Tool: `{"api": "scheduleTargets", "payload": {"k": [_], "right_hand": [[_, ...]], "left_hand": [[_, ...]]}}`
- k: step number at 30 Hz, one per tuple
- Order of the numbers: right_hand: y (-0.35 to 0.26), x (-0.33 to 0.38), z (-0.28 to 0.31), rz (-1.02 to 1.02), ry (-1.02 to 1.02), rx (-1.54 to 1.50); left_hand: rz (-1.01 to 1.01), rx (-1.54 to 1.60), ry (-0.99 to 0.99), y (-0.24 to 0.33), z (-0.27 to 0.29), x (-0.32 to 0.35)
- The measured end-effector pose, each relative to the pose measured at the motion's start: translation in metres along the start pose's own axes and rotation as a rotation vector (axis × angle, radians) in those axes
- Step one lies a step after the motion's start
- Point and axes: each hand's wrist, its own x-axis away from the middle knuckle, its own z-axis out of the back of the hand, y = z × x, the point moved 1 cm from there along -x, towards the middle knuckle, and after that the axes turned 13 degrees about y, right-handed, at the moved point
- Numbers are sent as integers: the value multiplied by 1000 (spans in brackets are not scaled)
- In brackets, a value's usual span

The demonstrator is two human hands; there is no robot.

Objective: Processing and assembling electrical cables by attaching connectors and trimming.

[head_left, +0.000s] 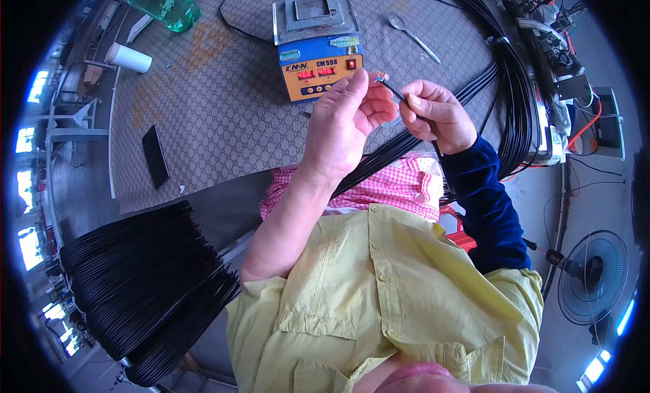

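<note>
A thin black cable [393, 89] is pinched between the thumb and fingers of my right hand [439, 115], its end tilted up and to the left. Short bare wire strands seem to stick out of that end. My left hand [342, 122] is beside the cable end, thumb raised and fingers loosely curled apart. One left fingertip lies right behind the strands; whether it touches them I cannot tell. Just beyond both hands stands an orange and blue solder pot [321, 71] with a lit red display and a metal top.
On the patterned table [223, 115] lie a spoon [414, 38], a black phone [155, 156], a white cylinder [128, 57] and a green bottle [166, 7]. Black cable bundles [518, 101] run along the right. More cables [149, 284] are heaped lower left. A fan [592, 276] stands lower right.
</note>
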Motion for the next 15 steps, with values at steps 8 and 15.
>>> {"api": "scheduleTargets", "payload": {"k": [8,15], "right_hand": [[6,6,-10,33,82,6],[7,5,-13,-1,41,50]], "left_hand": [[-105,29,-33,-11,3,2],[-79,88,-7,-13,5,1]]}}
